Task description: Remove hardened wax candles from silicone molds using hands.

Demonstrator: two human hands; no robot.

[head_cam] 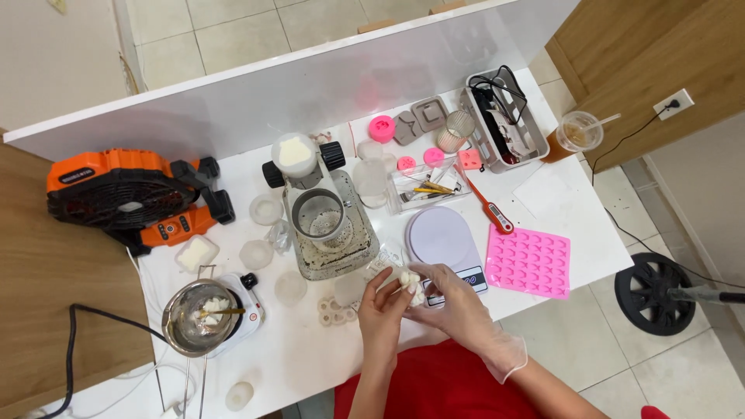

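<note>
From the head camera, both hands meet over the front edge of the white surface (310, 357), just in front of the round white kitchen scale (441, 235), which serves as the landmark here. The left hand (382, 304), bare, has its fingers curled closed around a small white lumpy piece (410, 281), and the right hand (458, 299), in a clear thin glove, closes its fingertips on the same piece from the other side. The piece sits just at the scale's near left corner. Right of the scale lies a pink silicone mould tray (529, 261); behind and right of it lies a red probe thermometer (489, 206). Left of the scale stands a grey machine with a round metal ring (320, 213), and further left, near the front, a metal pot on a small white hotplate (198, 316). Far left of the scale sits an orange and black fan (128, 194).
</note>
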